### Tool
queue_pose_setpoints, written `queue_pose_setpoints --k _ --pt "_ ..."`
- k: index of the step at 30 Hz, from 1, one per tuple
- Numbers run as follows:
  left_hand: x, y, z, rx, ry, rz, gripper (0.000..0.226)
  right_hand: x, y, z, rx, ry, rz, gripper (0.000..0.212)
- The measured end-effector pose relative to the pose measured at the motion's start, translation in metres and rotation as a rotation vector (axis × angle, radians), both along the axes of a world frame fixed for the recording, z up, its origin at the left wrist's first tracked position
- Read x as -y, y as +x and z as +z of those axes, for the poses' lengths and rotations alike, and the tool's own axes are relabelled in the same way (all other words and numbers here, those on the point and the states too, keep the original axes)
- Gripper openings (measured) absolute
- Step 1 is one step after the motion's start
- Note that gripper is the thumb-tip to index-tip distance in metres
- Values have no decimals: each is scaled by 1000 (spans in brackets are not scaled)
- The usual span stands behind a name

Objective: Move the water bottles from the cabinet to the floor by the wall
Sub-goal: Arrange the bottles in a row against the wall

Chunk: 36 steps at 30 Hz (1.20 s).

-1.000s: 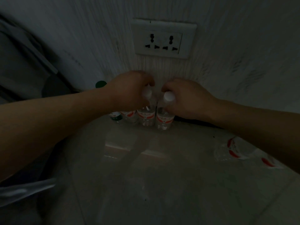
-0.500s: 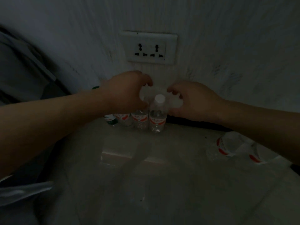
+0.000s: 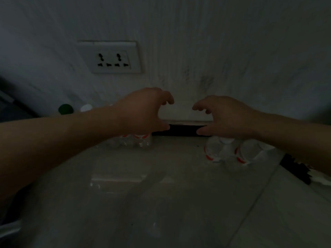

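Dim light. The left hand [image 3: 143, 111] and right hand [image 3: 227, 117] hang side by side above the foot of the wall [image 3: 232, 51], apart from each other, with a clear gap between their fingertips. Each grip is slack and empty: fingers loosely hooked, thumbs pointing inward, nothing held.

The standing water bottles [image 3: 138, 140] are on the floor [image 3: 161, 194] in a row tight against the wall. Their red-banded labels and clear bases show just below the left wrist, while the forearm covers the rest of the row. Further left along the same line, a green cap [image 3: 65, 109] and a white cap [image 3: 86, 107] rise above the forearm. The right-hand end of the row stops at the left end of a dark skirting strip [image 3: 182, 130] that runs along the wall's base between the two hands.

A second cluster of clear bottles [image 3: 220, 151] with red bands sits under the right hand, near the wall. Whether they are upright or on their sides cannot be told. Between the row and this cluster is a stretch of bare floor along the skirting.

A double wall socket [image 3: 111, 58] is set in the wall above the row, well clear of the caps. Toward the camera the glossy floor is open and wide, crossed by a tile seam slanting down from the right. A dark jagged object [image 3: 295, 169] lies at the right edge under the right forearm. A pale shape [image 3: 9, 230] shows at the lower left corner.
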<state>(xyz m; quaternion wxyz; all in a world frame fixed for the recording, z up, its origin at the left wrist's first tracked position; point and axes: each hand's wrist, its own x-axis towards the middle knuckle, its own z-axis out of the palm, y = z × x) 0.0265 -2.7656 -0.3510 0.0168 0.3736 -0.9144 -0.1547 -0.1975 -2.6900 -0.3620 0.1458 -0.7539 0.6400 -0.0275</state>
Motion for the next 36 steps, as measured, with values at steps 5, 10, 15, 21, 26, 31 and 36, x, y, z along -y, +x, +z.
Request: queue_pose_setpoints --k 5,10,15,21,26,31,36 --pt "-11 -37 -7 -9 60 -89 69 -20 -37 3 -12 63 -45 69" --pt "-21 -76 -16 -33 75 -171 69 -37 -66 6 0 86 -82 68" --pt "-37 -111 -26 -50 97 -250 61 -52 -91 0 -6 107 -116 64" --pt "-44 -130 -38 -21 78 -305 48 -76 -107 -12 2 130 -128 59" --pt "-48 -136 -46 -8 68 -310 34 -88 -115 -18 -13 122 -115 44" --pt "-50 -139 -45 -6 57 -295 32 -87 -119 -23 10 86 -106 33" --pt "-48 -136 -42 6 42 -284 33 -80 -118 -23 -6 70 -88 34"
